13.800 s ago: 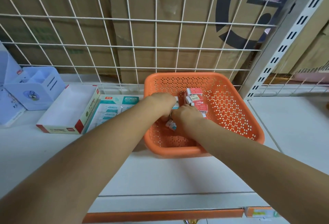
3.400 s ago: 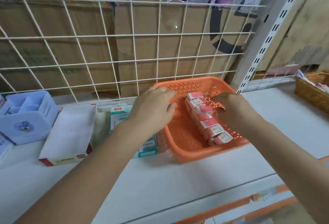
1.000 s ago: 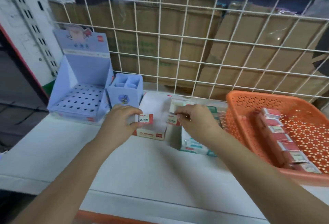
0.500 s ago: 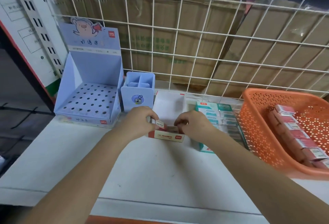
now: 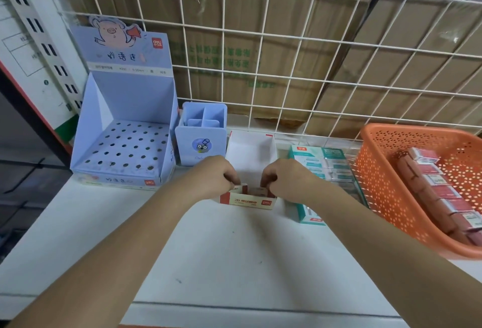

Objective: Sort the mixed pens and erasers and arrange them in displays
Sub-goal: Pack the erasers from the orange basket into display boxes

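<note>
Left hand (image 5: 216,177): fingers curled, pinching an eraser (image 5: 239,188) at the near-left corner of the display box (image 5: 247,201).
Right hand (image 5: 287,179): pinching a second eraser (image 5: 258,191) just beside it.
Step (judged): seating erasers in the box front.
Next: let go, fetch more from the orange basket (image 5: 417,133); pack rows square.

You read red "deli" logo on blue pen display (image 5: 122,108) twice: header top right and front lip. Header also carries handwritten "妙语连"; strip under it gives "0.35mm", rest too small for you. Eraser box (image 5: 247,201) front reads "2B", plus white "deli" on red. Green print on cardboard carton (image 5: 221,61) behind grid: not legible. Label on eraser (image 5: 239,187) pinched in your left hand (image 5: 214,177), same for one in right hand (image 5: 289,179): too small.
</note>
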